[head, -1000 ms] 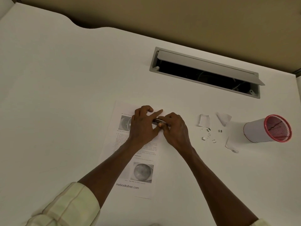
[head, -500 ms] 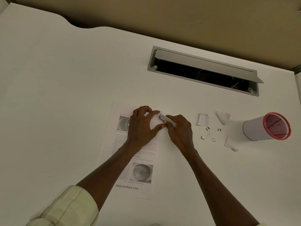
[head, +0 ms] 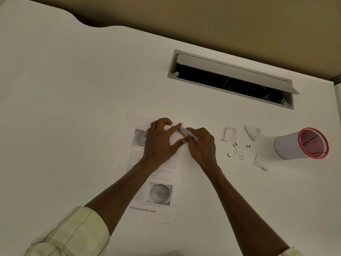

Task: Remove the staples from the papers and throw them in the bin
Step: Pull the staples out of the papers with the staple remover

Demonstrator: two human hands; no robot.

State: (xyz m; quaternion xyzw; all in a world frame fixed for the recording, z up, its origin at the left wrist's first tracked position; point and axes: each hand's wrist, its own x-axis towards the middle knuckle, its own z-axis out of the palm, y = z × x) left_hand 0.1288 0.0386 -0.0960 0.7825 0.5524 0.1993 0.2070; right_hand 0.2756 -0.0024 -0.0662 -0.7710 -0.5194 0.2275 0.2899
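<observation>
**paperjam_42:** So where did things stand at this point? I only caught the middle of the frame.

**deskrat:** The printed papers (head: 147, 167) lay flat on the white desk (head: 73, 108), long axis running from the lower middle of the frame up toward the centre. The left hand (head: 158, 143) was spread over the upper part of the sheet, index finger and thumb stretched out to the right, pinning the top right corner and gripping nothing. The right hand (head: 201, 145) was curled tight around a small metal tool (head: 187, 133) (a staple puller or a flat blade, I couldn't tell which), and its tip touched that left index fingertip right at the corner.

**paperjam_42:** And the staple itself?

**deskrat:** Hidden between the fingers, honestly. My guess was that it sat in that corner, since both hands met there. The tool pointed up and left, slanting across the corner, so I'd say the prying had to go along that line while the left hand kept the paper down.

**paperjam_42:** What about the bin?

**deskrat:** The red-rimmed mesh bin (head: 302, 143) was lying on its side at the right edge of the frame, mouth facing right. Loose staples (head: 235, 150) and torn paper scraps (head: 230, 134) sat between it and the right hand, so that hand was clearly the nearer one for the throwing part. None of that pile was binned yet.
</observation>
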